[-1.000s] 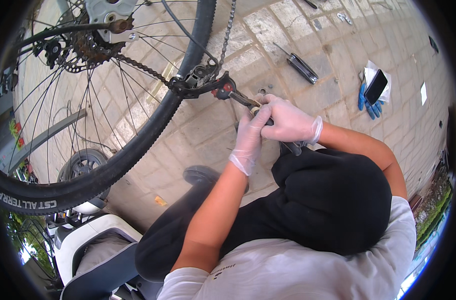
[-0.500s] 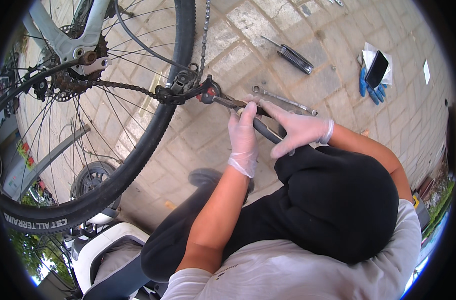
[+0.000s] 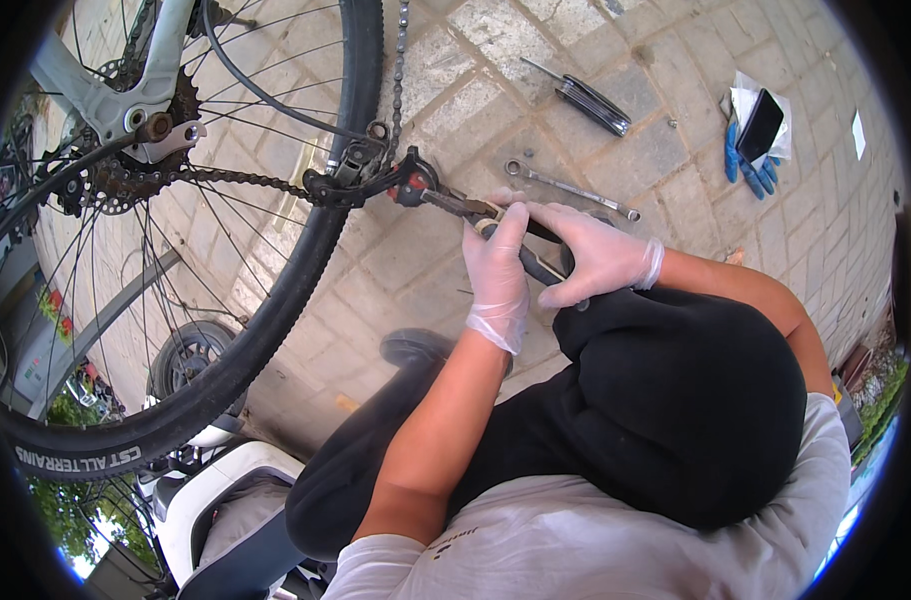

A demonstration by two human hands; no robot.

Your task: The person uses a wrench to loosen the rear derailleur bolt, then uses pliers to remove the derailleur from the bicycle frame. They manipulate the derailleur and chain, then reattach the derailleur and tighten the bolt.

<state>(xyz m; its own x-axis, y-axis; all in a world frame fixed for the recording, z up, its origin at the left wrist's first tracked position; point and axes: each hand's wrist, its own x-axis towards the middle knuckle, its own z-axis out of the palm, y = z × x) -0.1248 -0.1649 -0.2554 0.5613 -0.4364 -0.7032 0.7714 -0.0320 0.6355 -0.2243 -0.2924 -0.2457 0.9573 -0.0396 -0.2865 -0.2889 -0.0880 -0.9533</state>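
Both my hands wear thin clear gloves and are closed around a pair of pliers (image 3: 540, 267). My left hand (image 3: 496, 268) grips them close to the joint, its thumb on top. Behind it, my right hand (image 3: 603, 250) wraps the dark handles, which are spread apart. The jaws reach the red pulley wheel (image 3: 411, 186) at the end of a rear derailleur (image 3: 360, 170); whether they bite on it I cannot tell. A rusty-looking bicycle chain (image 3: 240, 175) runs from the sprockets (image 3: 140, 150) to the derailleur, and another length rises from it.
The bicycle's rear wheel (image 3: 315, 255) fills the left side. On the paving lie a combination wrench (image 3: 573, 190), a folding multi-tool (image 3: 592, 104), and a phone (image 3: 760, 127) on a blue glove (image 3: 750, 178). A white scooter-like vehicle (image 3: 240, 465) stands at the lower left.
My left hand has shifted slightly right and down along the pliers. The whole view has moved a little; the jaws stay at the red pulley wheel.
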